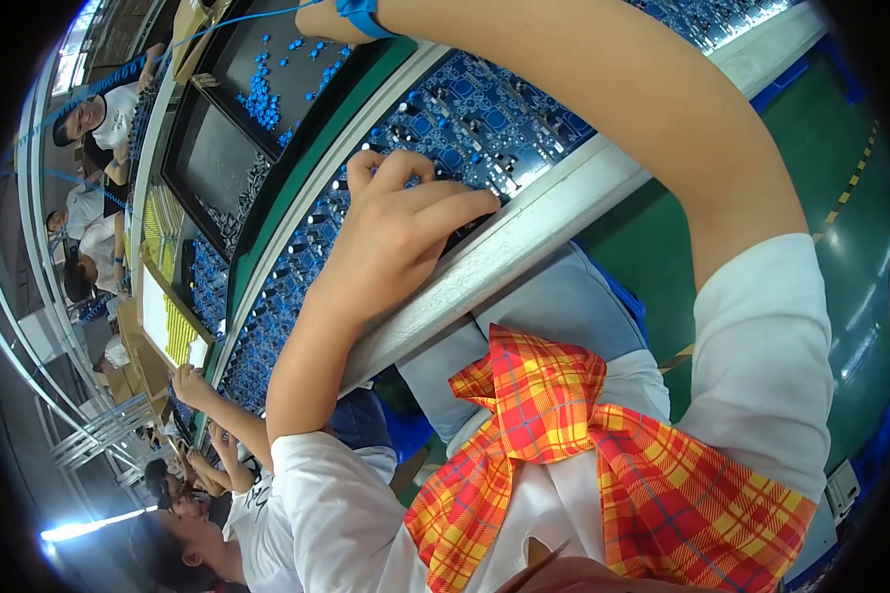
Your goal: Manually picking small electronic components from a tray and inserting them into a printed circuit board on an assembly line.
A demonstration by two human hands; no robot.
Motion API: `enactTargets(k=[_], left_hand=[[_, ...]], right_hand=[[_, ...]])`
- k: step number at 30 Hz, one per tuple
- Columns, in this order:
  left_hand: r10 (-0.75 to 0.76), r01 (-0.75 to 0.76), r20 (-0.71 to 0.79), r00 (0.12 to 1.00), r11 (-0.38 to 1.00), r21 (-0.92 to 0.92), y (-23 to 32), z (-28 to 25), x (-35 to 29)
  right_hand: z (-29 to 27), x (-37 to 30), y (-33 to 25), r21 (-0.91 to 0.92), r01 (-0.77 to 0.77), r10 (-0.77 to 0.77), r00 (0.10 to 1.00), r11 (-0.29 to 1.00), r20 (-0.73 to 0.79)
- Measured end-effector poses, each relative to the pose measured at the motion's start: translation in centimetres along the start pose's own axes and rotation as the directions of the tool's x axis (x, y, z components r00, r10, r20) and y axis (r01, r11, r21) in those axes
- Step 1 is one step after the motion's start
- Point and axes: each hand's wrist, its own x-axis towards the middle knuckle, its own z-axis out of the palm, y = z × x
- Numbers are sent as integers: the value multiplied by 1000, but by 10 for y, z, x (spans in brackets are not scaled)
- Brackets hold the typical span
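My left hand (396,229) is bent over a row of blue circuit boards (455,114) crowded with small parts. Its fingers are curled down among the components and the thumb stretches toward the near metal rail (554,203). Whatever lies under the fingertips is hidden. Across the top reaches my right arm, with a blue wrist strap (361,14) and cord. My right hand (324,22) is partly cut off by the upper edge, over the near side of a black tray (229,61) that holds small blue components (259,99); its fingers cannot be made out.
Beside that tray stands another black tray (196,148) with small dark parts. Farther left are a box of yellow strips (178,331) and a co-worker's hand (194,387) at the same line. Several people sit beyond. A red-and-yellow plaid bow (544,395) hangs before me.
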Motion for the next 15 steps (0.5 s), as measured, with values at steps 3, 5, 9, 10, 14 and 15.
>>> enactTargets(k=[3,5,9,10,14,15], left_hand=[[12,-12,2,1000,1000,-8,-4,1,0],[14,-14,-3,1000,999,-43,-8,2,-2],[34,-37,-31,999,997,-73,-13,6,-3],[35,-38,-44,998,997,-71,-15,6,-6],[30,-37,-88,996,996,-82,-12,5,-12],[29,-36,-98,995,997,-66,-10,5,-17]], right_hand=[[-13,32,-28,-397,-343,507,737,851,448],[-5,9,-4,-246,-253,328,879,936,345],[9,-18,24,2,-4,4,1000,1000,2],[10,-14,21,-2,-29,29,999,1000,-35],[21,-21,25,217,160,-52,900,963,-432],[15,-21,19,248,124,-27,932,961,-361]])
